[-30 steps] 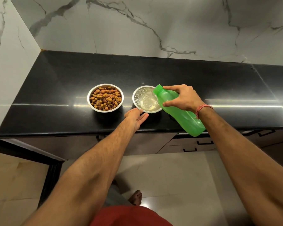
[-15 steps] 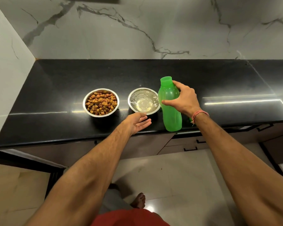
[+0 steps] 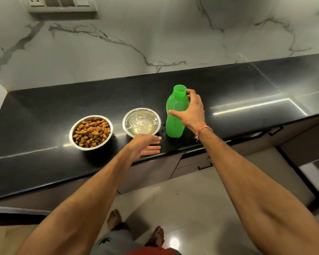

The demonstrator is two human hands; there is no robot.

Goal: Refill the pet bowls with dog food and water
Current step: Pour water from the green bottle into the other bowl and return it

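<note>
Fingers [image 3: 191, 92] around unlabelled (capless) bottle [image 3: 175, 116]

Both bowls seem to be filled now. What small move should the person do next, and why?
Probably let go of the green bottle: it stands upright on the black counter with the right hand around it. The kibble bowl is full and the water bowl holds water. The bottle's mouth looks open; no cap is visible.
</note>
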